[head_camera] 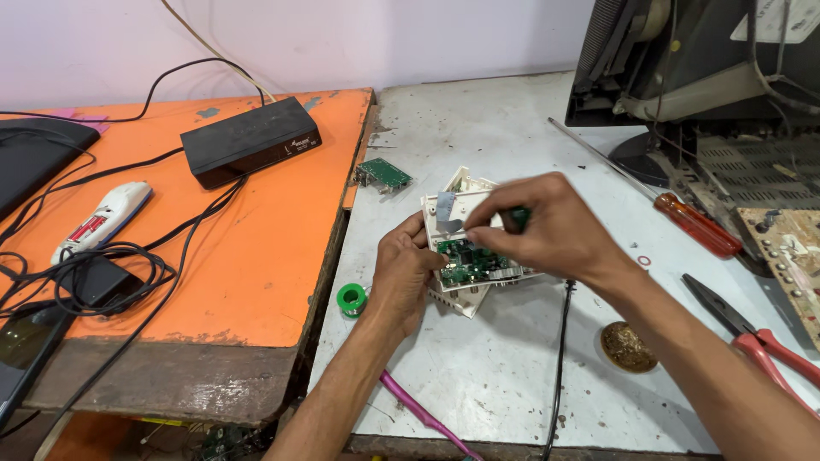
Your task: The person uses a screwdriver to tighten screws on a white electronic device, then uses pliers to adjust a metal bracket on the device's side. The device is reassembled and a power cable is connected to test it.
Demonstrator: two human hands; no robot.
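Fingers of the right hand (547, 226) pinch a green-handled tool (518, 217) over the green circuit board (470, 260); the left hand (401, 277) grips the board's white casing (457, 205) on the white table (495, 376). A solder spool (351, 299) lies just left; a red screwdriver (692, 224) lies far right.

Left hand (401, 277) steadies a white casing (465, 201) holding a green circuit board (470, 260); right hand (547, 226) pinches a green-handled tool (518, 218) above it.

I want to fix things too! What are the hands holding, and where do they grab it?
The left hand grips the white case with the green board at its left edge. The right hand pinches a green-handled tool by its handle.
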